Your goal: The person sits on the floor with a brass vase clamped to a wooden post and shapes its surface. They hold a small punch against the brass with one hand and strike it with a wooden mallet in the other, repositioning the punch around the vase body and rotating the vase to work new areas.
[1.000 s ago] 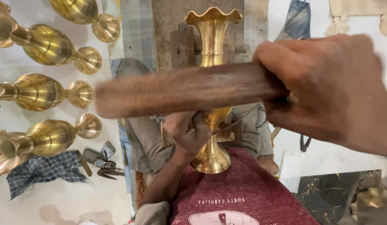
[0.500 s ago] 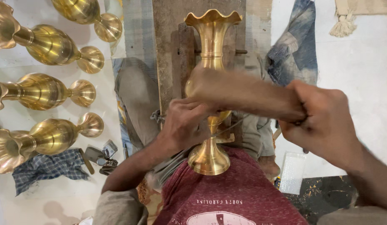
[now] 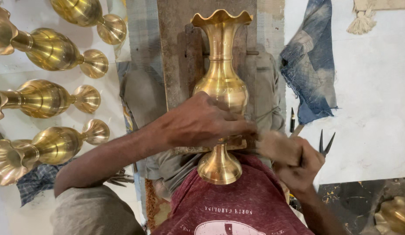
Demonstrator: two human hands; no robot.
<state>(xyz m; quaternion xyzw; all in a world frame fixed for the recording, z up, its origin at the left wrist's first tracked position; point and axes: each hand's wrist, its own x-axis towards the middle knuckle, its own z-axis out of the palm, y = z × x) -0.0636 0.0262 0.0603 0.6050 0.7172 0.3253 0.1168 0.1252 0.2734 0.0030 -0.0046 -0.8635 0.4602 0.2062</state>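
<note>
The brass vase [image 3: 221, 82] lies along a wooden board [image 3: 176, 52], its fluted mouth at the far end and its round foot at the near end, just above the person's red shirt [image 3: 237, 209]. It serves as the reference for all positions below.

Left hand [image 3: 202, 122]: laid over the lower body and narrow stem of the vase, palm down, fingers curled around the stem on its right side. The grip is closed on the vase.

Right hand [image 3: 298, 163]: just right of the vase foot, fist closed around a wooden mallet [image 3: 276, 146]. The mallet head is blurred and sits against the stem area, beside the left fingertips; whether it touches the metal cannot be told.

Left of the vase: four more brass vases [image 3: 50, 48] lie on their sides on the pale floor, feet pointing toward the board. A checked cloth [image 3: 37, 182] lies under the nearest of them.

Right of the vase: a blue rag [image 3: 309, 69] lies well apart on the floor. A pair of pointed pliers [image 3: 325, 143] rests just beyond the right hand, and a dark pencil-like tool [image 3: 292, 119] lies between the rag and the vase.

Far right, near corner: a dark metal sheet [image 3: 359, 200] with another brass piece [image 3: 396, 213] on it
</note>
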